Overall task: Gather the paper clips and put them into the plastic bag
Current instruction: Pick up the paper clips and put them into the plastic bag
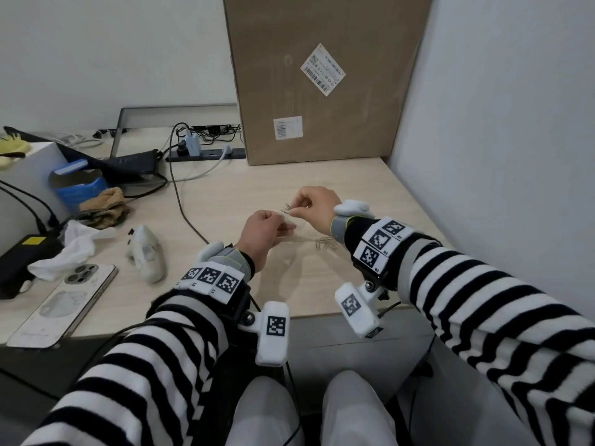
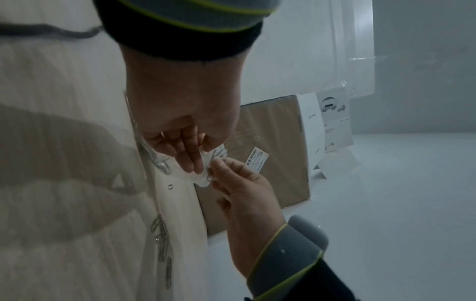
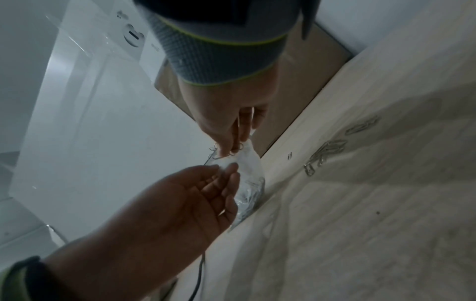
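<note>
A: What are the hands doing?
B: The left hand pinches the plastic bag in its fingers, just above the table. The right hand pinches some bent wire paper clips at the bag's mouth.
A: How does the bag look?
B: Small, clear, crinkly. More shiny clips lie flat on the pale wood nearby.

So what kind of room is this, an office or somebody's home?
Probably an office or workroom desk, though I can't be sure. A power strip with chargers and cables lies on the pale desk, a big cardboard box leans on the wall, and a phone lies nearby.
</note>
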`<state>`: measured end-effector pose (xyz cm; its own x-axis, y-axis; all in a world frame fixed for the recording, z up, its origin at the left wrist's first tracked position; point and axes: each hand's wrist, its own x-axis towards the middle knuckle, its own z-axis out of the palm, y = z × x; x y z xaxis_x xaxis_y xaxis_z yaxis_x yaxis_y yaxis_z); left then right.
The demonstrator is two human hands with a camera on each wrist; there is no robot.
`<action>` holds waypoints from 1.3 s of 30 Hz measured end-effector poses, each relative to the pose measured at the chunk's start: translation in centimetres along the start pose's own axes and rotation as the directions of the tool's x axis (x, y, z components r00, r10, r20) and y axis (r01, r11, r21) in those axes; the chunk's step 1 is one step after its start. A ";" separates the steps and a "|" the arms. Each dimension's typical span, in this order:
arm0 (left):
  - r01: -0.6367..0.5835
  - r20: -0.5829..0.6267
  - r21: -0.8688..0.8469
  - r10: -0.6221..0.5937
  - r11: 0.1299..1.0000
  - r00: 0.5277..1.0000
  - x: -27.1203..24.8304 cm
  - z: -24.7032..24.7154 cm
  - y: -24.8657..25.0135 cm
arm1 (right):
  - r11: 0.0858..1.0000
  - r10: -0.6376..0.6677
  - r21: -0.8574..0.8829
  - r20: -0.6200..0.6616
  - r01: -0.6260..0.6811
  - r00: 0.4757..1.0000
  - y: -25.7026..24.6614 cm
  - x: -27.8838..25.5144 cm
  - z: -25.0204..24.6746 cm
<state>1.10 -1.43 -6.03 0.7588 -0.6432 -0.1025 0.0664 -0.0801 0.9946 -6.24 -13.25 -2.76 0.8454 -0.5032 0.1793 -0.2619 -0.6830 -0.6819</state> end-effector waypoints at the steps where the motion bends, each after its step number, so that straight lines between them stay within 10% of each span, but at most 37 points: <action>1: 0.004 0.001 -0.005 -0.004 1.000 1.000 0.1 -0.3 -0.1 | 1.000 -0.010 -0.010 -0.001 0.010 1.000 0.0 0.0 0.2; 14: 0.105 -0.066 -0.097 -0.112 0.990 0.992 1.5 -1.7 -0.8 | 0.997 -0.078 0.002 -0.196 0.080 0.978 1.6 -0.1 -0.6; 20: 0.115 0.045 0.039 -0.117 0.993 0.992 6.6 -3.6 -6.1 | 0.956 0.127 -0.273 0.061 -0.106 0.990 4.7 1.4 -0.9; 28: 0.016 0.112 0.016 -0.017 1.000 0.994 3.5 -3.4 -3.1 | 0.875 0.236 -0.485 0.446 0.011 0.864 2.6 3.4 0.6; 36: 0.038 0.123 0.028 -0.041 0.999 0.992 3.9 -3.6 -3.2 | 0.839 0.156 -0.516 0.533 0.173 0.831 3.0 0.2 -0.8; 39: 0.019 0.154 0.038 -0.024 0.999 0.988 3.6 -3.7 -3.0 | 0.922 0.105 -0.382 0.402 0.063 0.910 3.9 -1.2 -1.8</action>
<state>6.04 -0.74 -9.37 0.6480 -0.7508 -0.1283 0.0564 -0.1208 0.9911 -9.14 -16.21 -4.36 0.9288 -0.3160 -0.1935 -0.3661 -0.8635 -0.3469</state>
